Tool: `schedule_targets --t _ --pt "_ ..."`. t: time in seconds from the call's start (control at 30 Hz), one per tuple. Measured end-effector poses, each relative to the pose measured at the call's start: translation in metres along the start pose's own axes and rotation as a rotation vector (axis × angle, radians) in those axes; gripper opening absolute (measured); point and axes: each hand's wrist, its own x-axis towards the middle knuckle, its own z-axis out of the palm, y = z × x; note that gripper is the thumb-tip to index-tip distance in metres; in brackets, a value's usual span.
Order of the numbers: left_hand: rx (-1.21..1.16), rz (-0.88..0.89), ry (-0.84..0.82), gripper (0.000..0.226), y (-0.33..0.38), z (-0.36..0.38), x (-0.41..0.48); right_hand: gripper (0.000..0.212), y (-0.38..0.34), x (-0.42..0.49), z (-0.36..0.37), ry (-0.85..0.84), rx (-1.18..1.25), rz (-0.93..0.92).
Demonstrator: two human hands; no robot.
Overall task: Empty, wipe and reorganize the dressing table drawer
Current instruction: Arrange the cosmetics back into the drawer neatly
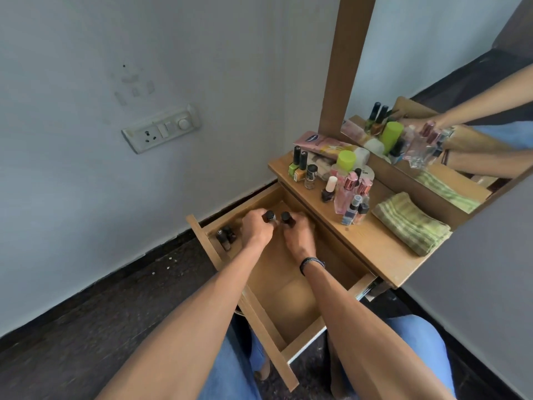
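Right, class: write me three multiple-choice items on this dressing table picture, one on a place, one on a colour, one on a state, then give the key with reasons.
1. Where does the folded green striped cloth lie?
A. in the drawer
B. on the wooden tabletop
C. on the floor

2. What colour is the cap of the tall clear bottle near the mirror?
A. lime green
B. red
C. white

3. What state is the wooden drawer in?
A. shut
B. taken out and on the floor
C. pulled open

Key: 1 B, the cloth rests on the wooden tabletop at its near end. 2 A, its cap is bright lime green. 3 C, the drawer stands open, with the left hand and right hand inside, each holding a small black-capped bottle.
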Motion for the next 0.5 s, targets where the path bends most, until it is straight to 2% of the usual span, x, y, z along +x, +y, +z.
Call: schedule_targets --t 0.17,0.33,0.5 --pt "0.002 -0.023 0.028 0.028 -0.002 0.011 0.010 0.045 0.018 0.009 0.018 0.050 0.075 0.063" --pt "-0.008 -0.023 0.059 0.026 -0.002 0.017 0.014 0.035 0.009 0.005 0.011 0.101 0.156 0.079" --pt "-0.019 0.003 0.113 0.029 0.001 0.019 0.013 0.030 0.011 0.010 0.011 0.143 0.125 0.061"
